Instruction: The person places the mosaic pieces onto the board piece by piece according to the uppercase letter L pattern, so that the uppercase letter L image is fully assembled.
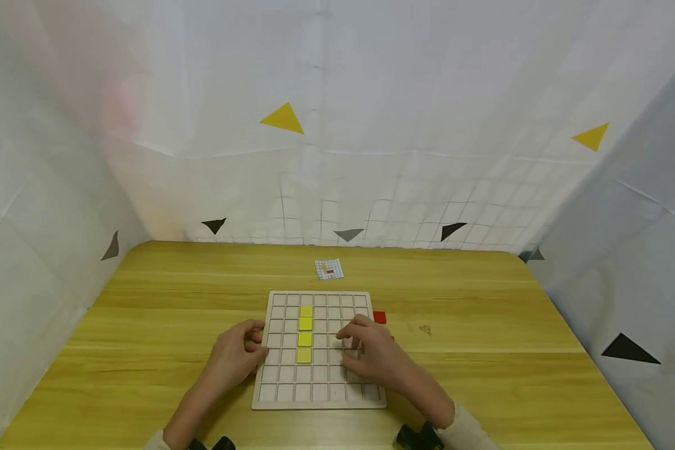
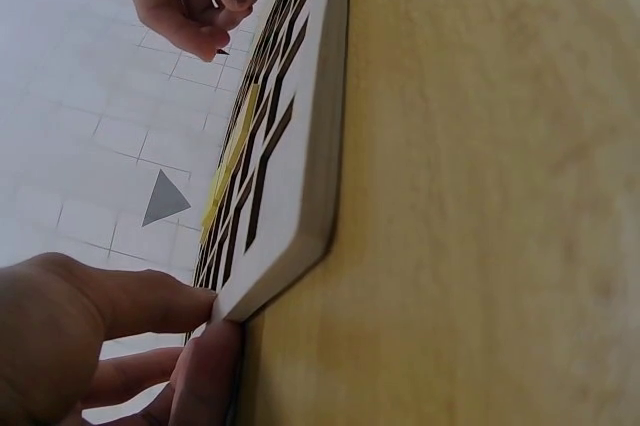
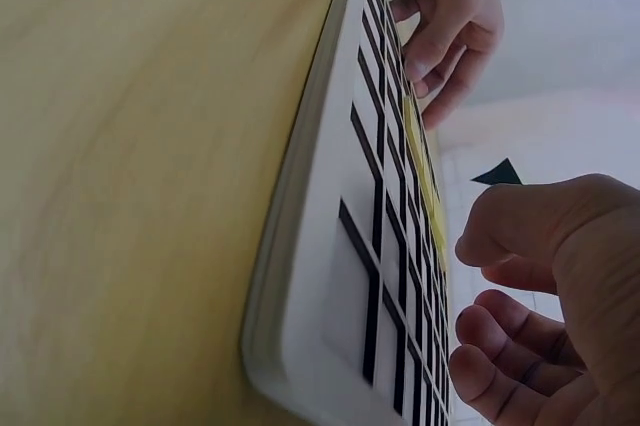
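Observation:
A pale wooden grid board (image 1: 320, 392) lies flat on the table, with square recesses across it. Four yellow square tiles (image 1: 304, 339) form one column left of its middle, two above and two below a small gap. My left hand (image 1: 233, 353) holds the board's left edge, thumb and fingertips right at the rim; in the left wrist view its fingers (image 2: 150, 304) meet that edge. Over the right part of the board hovers my right hand (image 1: 374, 353), fingers loosely bent. No tile shows between its fingers (image 3: 515, 221) in the right wrist view.
A red tile (image 1: 379, 317) lies just off the board's right edge, and another red piece (image 1: 392, 338) is mostly hidden by my right hand. Behind the board lies a small printed grid card (image 1: 329, 269). White sheeting (image 1: 371, 181) encloses the wooden table (image 1: 484, 375).

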Tool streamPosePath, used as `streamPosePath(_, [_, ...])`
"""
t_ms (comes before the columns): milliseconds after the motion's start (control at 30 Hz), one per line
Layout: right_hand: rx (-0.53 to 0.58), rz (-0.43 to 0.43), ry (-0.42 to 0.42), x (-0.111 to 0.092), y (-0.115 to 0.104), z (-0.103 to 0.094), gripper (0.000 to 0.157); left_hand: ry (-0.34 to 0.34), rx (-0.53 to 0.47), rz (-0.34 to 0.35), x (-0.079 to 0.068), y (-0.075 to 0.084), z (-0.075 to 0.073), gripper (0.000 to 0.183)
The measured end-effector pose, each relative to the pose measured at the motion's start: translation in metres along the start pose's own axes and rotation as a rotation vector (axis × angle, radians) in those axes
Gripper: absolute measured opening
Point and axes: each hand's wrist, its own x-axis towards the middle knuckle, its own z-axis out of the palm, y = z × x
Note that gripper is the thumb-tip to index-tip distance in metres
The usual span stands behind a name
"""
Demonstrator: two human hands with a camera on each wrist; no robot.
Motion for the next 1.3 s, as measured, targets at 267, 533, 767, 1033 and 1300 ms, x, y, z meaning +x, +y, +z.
streamPosePath(267, [-0.035,0.013,0.023,-0.007,0.007,-0.006,0.028,-0.009,-0.003,0.002,0.001,0.0,0.001,0.048])
streamPosePath(533, [-0.073,0.026,0.048,-0.015,0.016,-0.014,0.029,-0.013,-0.013,-0.001,0.001,-0.001,0.001,0.049])
streamPosePath(767, [-0.105,0.079,0.057,-0.021,0.022,-0.022,0.031,-0.01,-0.015,-0.004,0.001,-0.001,0.0,0.049])
streamPosePath(1033, [-0.128,0.134,0.061,-0.03,0.03,-0.029,0.029,-0.01,-0.025,-0.009,0.001,-0.001,0.0,0.049])
streamPosePath(1300, [-0.136,0.126,0.083,-0.039,0.042,-0.034,0.026,-0.015,-0.017,-0.02,0.0,0.001,-0.001,0.049])
